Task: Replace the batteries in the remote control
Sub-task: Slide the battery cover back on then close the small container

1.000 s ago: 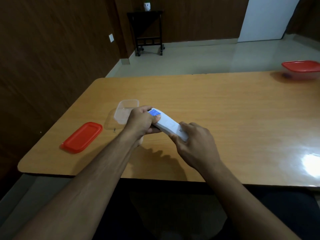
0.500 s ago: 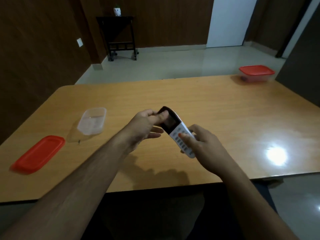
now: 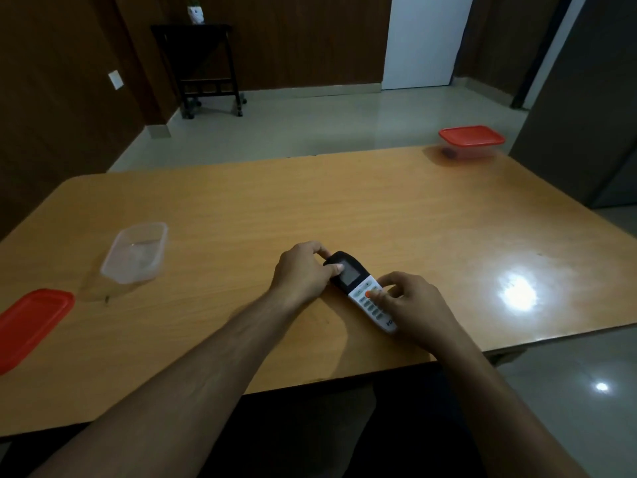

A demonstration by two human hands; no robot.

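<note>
Hands first: I see my left hand (image 3: 303,270) curled round the dark top end of the remote control (image 3: 362,291), thumb lying along the edge beside its small grey screen and fingers wrapped over the far side. My right hand (image 3: 417,305) grips the white lower end, fingers bent round the far side and the thumb tip pressed down on the keypad, right by an orange button. The remote lies button side up, low over the wooden table (image 3: 310,208), slanting from upper left to lower right; I cannot tell whether its underside touches the wood or hangs just above it. It sits near the table's front edge, a little right of centre in my view.

Well to the left stands 1 clear plastic container (image 3: 136,251), open at the top, with 1 red lid (image 3: 31,322) lying flat on the table nearer to me and further left, apart from it. At the far right corner of the table I see a second container (image 3: 472,141) with a red lid on it; something dark shows through its wall, too small to make out.

Beyond the table are a pale tiled floor, dark wood-panelled walls, a white door (image 3: 425,39) and a small black side table (image 3: 203,63) on castors bearing a little white pot.
</note>
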